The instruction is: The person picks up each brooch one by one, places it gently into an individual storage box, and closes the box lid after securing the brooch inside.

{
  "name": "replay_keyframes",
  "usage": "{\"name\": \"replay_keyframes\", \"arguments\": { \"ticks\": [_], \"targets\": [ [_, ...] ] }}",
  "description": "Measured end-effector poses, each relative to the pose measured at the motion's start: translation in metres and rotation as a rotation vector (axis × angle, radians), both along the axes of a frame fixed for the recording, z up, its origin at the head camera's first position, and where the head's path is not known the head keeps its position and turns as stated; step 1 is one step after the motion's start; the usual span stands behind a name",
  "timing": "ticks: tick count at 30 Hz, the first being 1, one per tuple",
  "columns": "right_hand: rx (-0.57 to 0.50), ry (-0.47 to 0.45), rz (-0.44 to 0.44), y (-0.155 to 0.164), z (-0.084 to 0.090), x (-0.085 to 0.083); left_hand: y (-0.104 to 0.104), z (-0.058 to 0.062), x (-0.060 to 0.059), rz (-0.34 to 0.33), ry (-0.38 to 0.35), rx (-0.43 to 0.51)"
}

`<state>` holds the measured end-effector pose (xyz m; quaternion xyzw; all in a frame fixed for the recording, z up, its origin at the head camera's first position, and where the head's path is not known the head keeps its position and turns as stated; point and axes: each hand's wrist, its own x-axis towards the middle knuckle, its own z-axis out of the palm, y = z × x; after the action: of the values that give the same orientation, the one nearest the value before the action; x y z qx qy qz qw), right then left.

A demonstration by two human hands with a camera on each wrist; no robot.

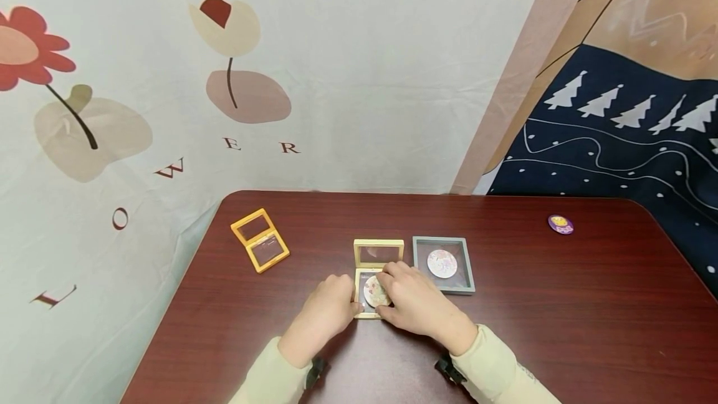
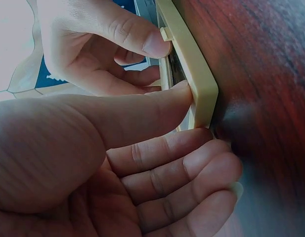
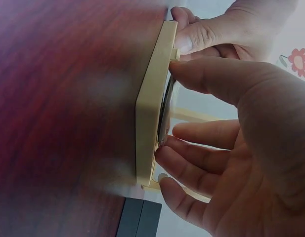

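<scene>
A pale yellow hinged display case (image 1: pixel 379 242) stands open on the table, its windowed lid raised at the back. In its lower half is a round patterned badge (image 1: pixel 374 292), partly covered by my right hand (image 1: pixel 417 301). My left hand (image 1: pixel 328 305) grips the case's left side, thumb on the rim and the fingers curled against the outer edge. In the right wrist view, the badge (image 3: pixel 165 111) shows edge-on above the case wall (image 3: pixel 148 123). My right thumb lies by the small front tab, and the fingertips of that hand hold the badge's far edge.
Just right of the yellow case lies a grey square case (image 1: pixel 416 260) with a round pinkish badge (image 1: pixel 442 264) inside. An orange hinged case (image 1: pixel 260 238) lies opened at the table's back left. Farther right is a purple and yellow badge (image 1: pixel 561 224). Printed cloth hangs behind.
</scene>
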<state>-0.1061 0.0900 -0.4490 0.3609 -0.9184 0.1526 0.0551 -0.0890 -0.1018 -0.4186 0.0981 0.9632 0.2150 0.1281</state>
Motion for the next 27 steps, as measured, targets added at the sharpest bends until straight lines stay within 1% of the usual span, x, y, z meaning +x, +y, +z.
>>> {"name": "replay_keyframes", "arguments": {
  "ticks": [8, 11, 13, 18, 20, 23, 27],
  "targets": [
    [0.006, 0.011, 0.025, 0.001, 0.001, 0.001, 0.000, -0.002, 0.000, 0.012, -0.002, 0.003],
    [-0.017, 0.013, 0.040, 0.005, 0.009, 0.000, 0.000, -0.003, 0.000, 0.017, 0.006, 0.015],
    [-0.059, 0.026, 0.037, 0.011, 0.019, 0.000, 0.000, -0.003, -0.001, 0.022, 0.000, 0.016],
    [-0.222, 0.081, -0.020, 0.030, 0.045, -0.003, 0.002, -0.002, -0.001, 0.043, -0.028, 0.009],
    [-0.268, 0.097, -0.050, 0.036, 0.049, -0.004, 0.002, -0.002, -0.001, 0.051, -0.029, 0.005],
    [-0.289, 0.106, -0.082, 0.042, 0.051, -0.004, 0.002, -0.002, -0.001, 0.058, -0.027, 0.002],
    [-0.278, 0.097, -0.101, 0.046, 0.047, -0.006, 0.002, -0.001, 0.001, 0.061, -0.031, 0.015]
  ]
}}
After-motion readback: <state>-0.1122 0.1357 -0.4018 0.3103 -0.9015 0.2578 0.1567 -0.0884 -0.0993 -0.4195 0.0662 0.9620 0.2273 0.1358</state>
